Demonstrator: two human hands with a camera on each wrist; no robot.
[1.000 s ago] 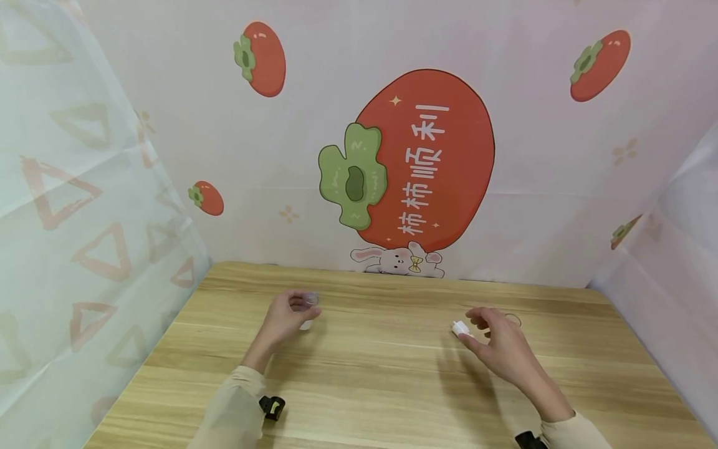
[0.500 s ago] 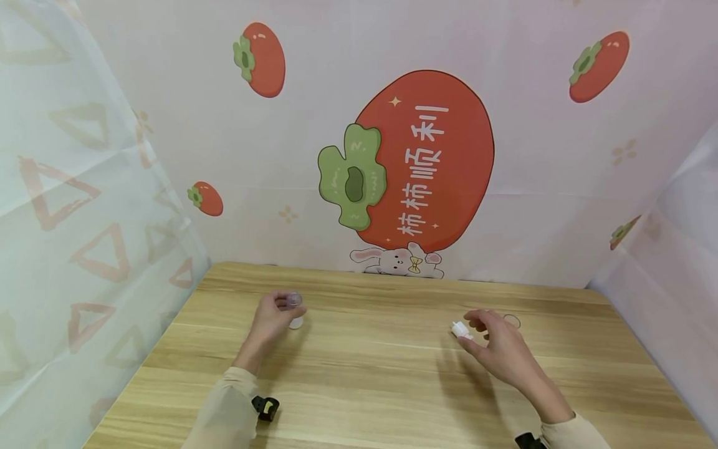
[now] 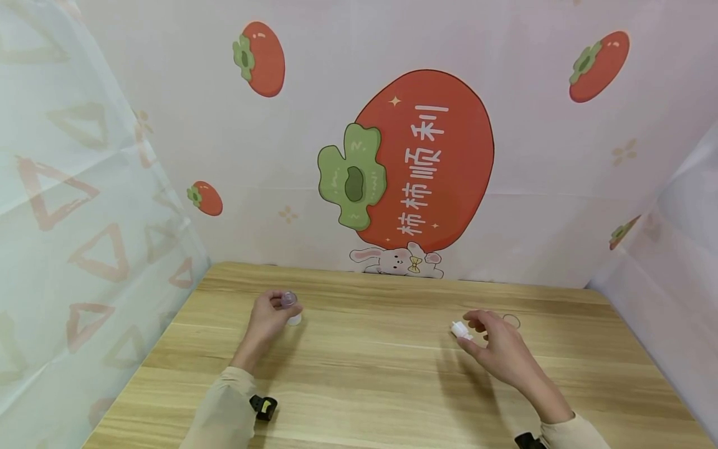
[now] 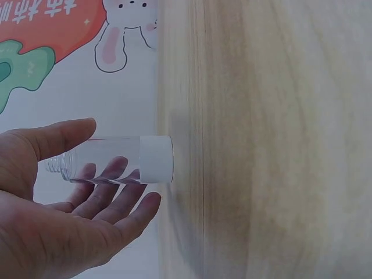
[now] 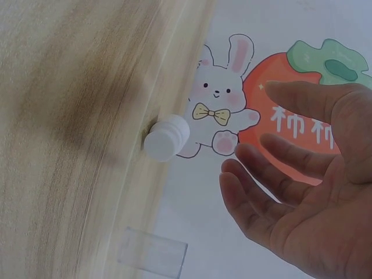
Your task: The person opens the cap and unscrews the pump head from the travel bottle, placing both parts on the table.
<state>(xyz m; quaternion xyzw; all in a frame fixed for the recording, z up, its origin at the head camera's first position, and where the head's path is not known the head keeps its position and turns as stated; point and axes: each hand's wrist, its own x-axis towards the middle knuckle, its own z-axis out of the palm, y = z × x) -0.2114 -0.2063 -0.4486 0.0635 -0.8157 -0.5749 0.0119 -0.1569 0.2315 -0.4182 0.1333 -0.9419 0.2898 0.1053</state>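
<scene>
My left hand (image 3: 269,318) holds a small clear bottle (image 4: 107,158) with a white base, thumb on one side and fingers on the other. Its threaded neck is bare, and its base is at or just above the tabletop, which of the two I cannot tell. Relaxed and half spread, my right hand (image 3: 499,346) hovers beside a small white stepped round piece (image 5: 165,139), which looks like a pump top. The right wrist view shows a gap between its fingers and that piece. A clear open cylinder, perhaps a cover (image 5: 154,253), stands on the table beyond the right hand.
The wood-grain table (image 3: 370,374) runs back to a wall cloth (image 3: 538,156) printed with persimmons and a rabbit. Pale patterned cloth sides (image 3: 67,249) close it in at left and right.
My left hand has carried the clear bottle a short way left, slowing in the last half second. The right hand and the white piece have stayed in place.
</scene>
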